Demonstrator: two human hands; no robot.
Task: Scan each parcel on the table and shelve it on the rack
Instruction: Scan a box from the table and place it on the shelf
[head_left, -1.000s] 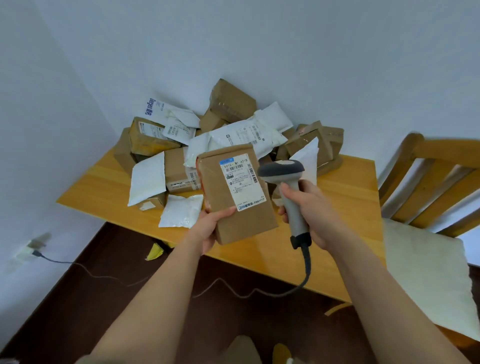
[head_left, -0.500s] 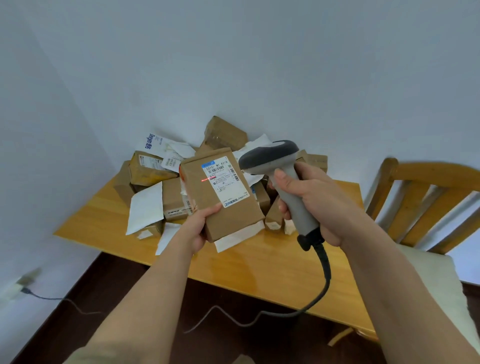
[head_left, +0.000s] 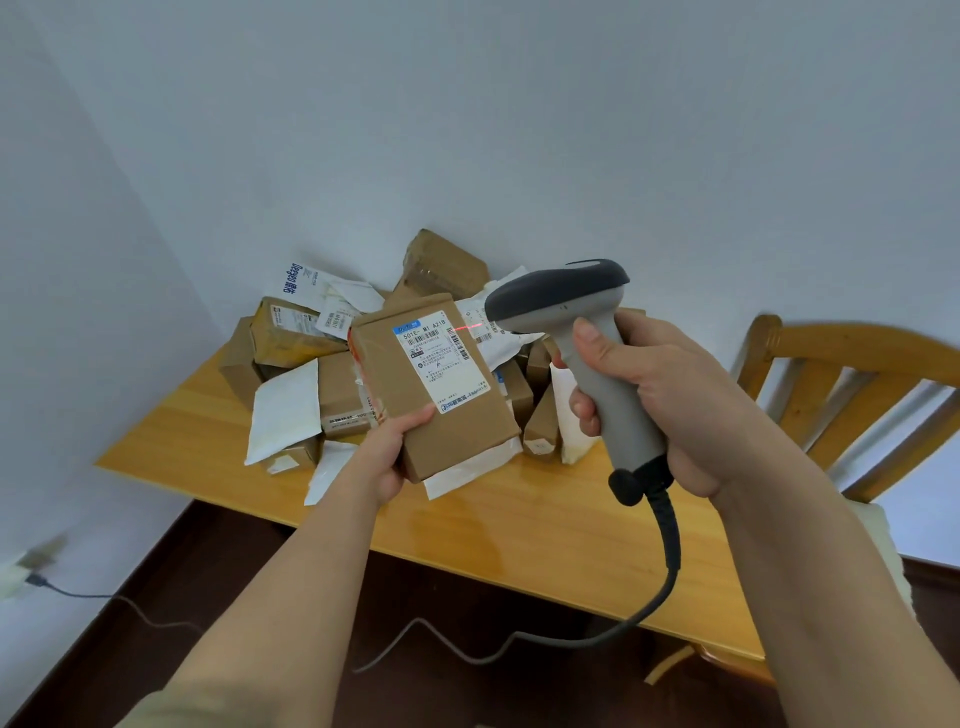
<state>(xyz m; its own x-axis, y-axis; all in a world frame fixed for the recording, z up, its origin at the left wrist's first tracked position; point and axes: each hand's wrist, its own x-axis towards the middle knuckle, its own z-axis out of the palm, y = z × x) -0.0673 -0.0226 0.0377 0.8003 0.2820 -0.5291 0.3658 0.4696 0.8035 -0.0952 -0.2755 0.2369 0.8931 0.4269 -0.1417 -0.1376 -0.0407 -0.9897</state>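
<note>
Brown cardboard parcel (head_left: 435, 387) — white label, red scan-line

Pale grey-blue walls (head_left: 519, 130) meeting at corner, left wall (head_left: 78, 312) slanting down toward dark brown floor (head_left: 156, 649). Wooden table (head_left: 545, 540) pushed into corner, top glossy, honey-coloured, reflecting soft light. Wooden chair (head_left: 852, 374) at right with slatted back, pale cushion (head_left: 888, 551) on seat. Wall socket (head_left: 21, 569) low on left wall, blurred, plug in it, thin dark cable (head_left: 156, 621) trailing across floor under table. Even, diffuse light, no hard shadows.
</note>
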